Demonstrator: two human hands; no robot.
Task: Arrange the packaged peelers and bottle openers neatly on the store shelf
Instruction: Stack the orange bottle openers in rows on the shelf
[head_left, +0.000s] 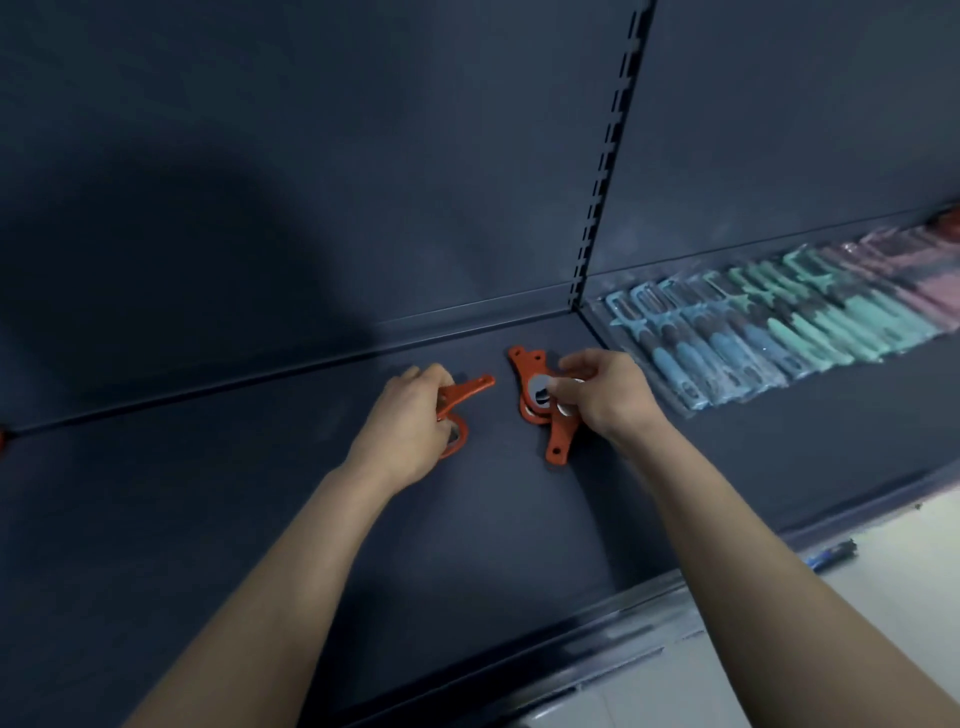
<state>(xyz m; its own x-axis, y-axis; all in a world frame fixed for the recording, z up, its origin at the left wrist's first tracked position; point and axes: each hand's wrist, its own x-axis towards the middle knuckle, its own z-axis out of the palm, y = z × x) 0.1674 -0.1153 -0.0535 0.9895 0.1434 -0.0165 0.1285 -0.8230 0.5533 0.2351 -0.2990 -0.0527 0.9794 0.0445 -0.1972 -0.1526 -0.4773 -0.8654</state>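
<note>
Your left hand (410, 415) has its fingers curled round an orange plastic bottle opener (470, 388) at the back of the dark blue metal shelf (467, 545). Just beside it, your right hand (605, 395) pinches a small stack of matching orange openers (535, 384). The row of bagged blue, teal and pink peelers (779, 322) lies on the shelf section to the right.

Openers (540, 400) orange with silver centres. Peelers (779, 322) blue, then teal, then pink along the row. Shelf (260, 519) dark navy.
</note>
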